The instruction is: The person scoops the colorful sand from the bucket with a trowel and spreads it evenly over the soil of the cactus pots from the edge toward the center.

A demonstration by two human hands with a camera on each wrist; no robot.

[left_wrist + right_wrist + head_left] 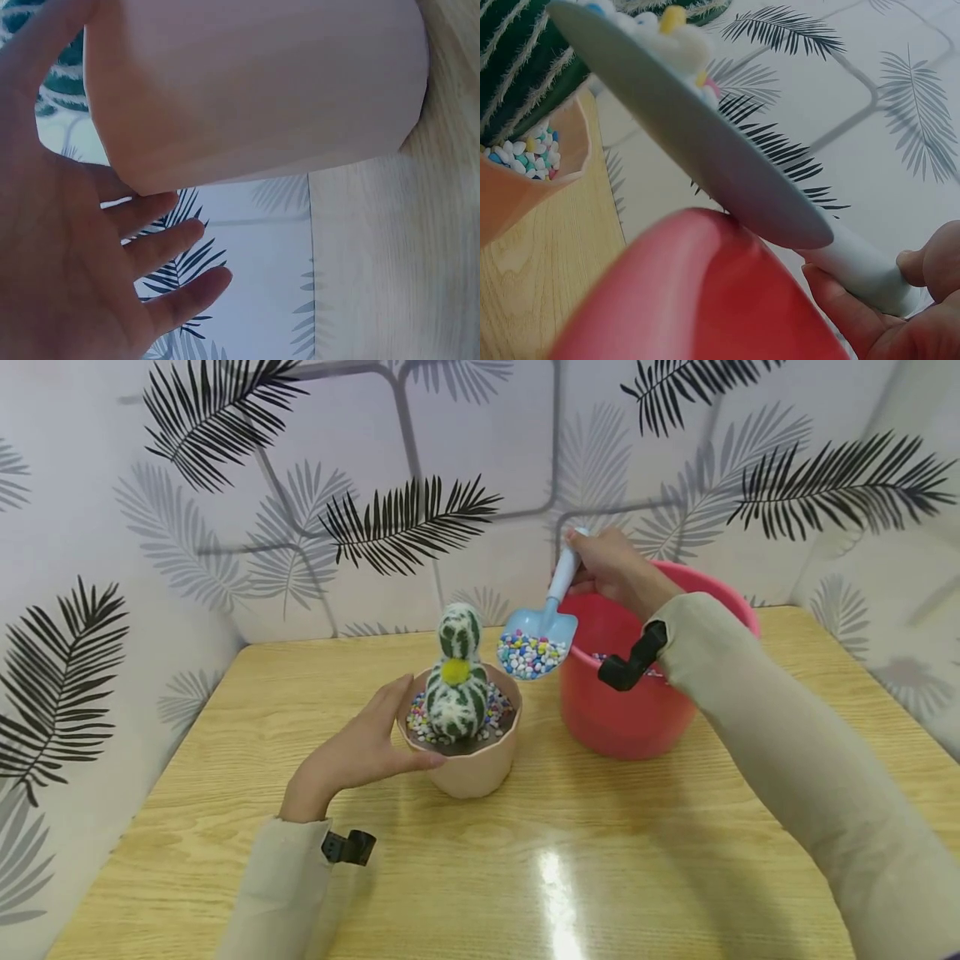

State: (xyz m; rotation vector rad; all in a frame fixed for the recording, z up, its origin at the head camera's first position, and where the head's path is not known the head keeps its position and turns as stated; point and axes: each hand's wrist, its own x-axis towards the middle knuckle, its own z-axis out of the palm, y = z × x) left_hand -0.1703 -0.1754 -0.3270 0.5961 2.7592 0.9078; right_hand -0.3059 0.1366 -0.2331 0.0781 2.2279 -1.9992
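Note:
A peach flowerpot (474,772) stands on the table with a green-and-white cactus (456,714) in it, a yellow tuft on its front. Multicoloured pebbles (495,710) lie around the cactus base over a dark surface. My left hand (358,747) holds the pot's left side, thumb along the near rim; the other fingers spread beside the wall in the left wrist view (67,247). My right hand (611,568) grips the white handle of a light-blue hand shovel (555,618). Its blade carries a heap of pebbles (528,653) between pot and bucket.
A red bucket (626,718) stands right of the pot, with some pebbles visible inside. The right forearm reaches across its rim, and the shovel passes close over that rim in the right wrist view. Behind the wooden table (450,877) is a leaf-patterned wall covering (480,452).

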